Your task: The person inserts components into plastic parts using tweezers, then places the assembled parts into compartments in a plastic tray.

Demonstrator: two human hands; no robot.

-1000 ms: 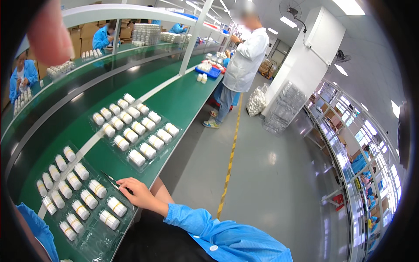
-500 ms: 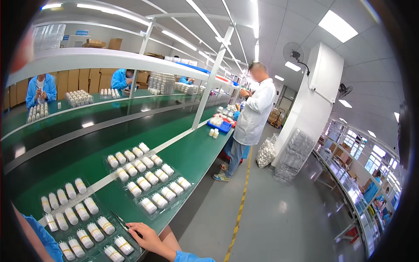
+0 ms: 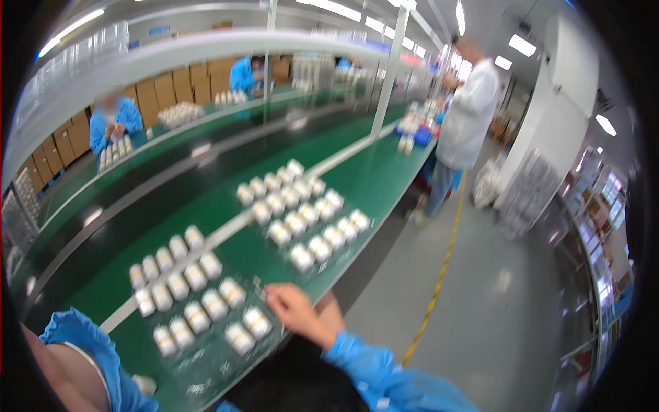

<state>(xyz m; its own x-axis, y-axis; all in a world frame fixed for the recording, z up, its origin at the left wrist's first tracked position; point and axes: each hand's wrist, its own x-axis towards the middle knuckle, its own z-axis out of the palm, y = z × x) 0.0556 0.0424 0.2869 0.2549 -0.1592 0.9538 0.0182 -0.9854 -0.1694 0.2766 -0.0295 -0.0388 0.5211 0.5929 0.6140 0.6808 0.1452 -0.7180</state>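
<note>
My right hand (image 3: 296,310) is at the table's near edge, beside the right side of the nearer clear plastic tray (image 3: 199,357). Its fingers are curled round a thin pair of tweezers (image 3: 259,287), which motion blurs. Several white cylindrical bundles (image 3: 197,316) with yellowish bands stand in rows in this tray. At the lower left my left forearm (image 3: 72,367) shows with a blue sleeve; the left hand itself is out of sight. A single white piece (image 3: 145,384) lies beside that sleeve.
A second group of banded white bundles (image 3: 309,213) sits farther along the green table (image 3: 240,175). Metal posts (image 3: 392,75) carry a shelf above. A person in a white coat (image 3: 470,113) stands at the far right end; people in blue (image 3: 117,123) work across the table.
The view has swung left, so the table and trays sit farther right and blur. My right hand has curled round the tweezers, and more of its blue sleeve shows.
</note>
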